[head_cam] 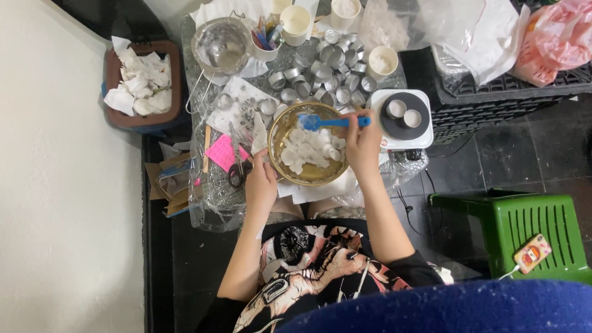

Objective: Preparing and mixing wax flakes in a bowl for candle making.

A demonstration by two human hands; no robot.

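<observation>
Spatula (333, 122) clenched in right hand (362, 145) at bowl's (279, 132) twelve o'clock, left hand (261, 184) gripping rim at eight; better stirred slowly, keeping white chunks (310, 150) inside, bowl steady on counter (290, 58).

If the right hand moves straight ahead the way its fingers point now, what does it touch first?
Probably the cluster of small round metal cups beyond the gold bowl. The right hand, holding a blue spatula, points up-table; depth is unclear.
</observation>
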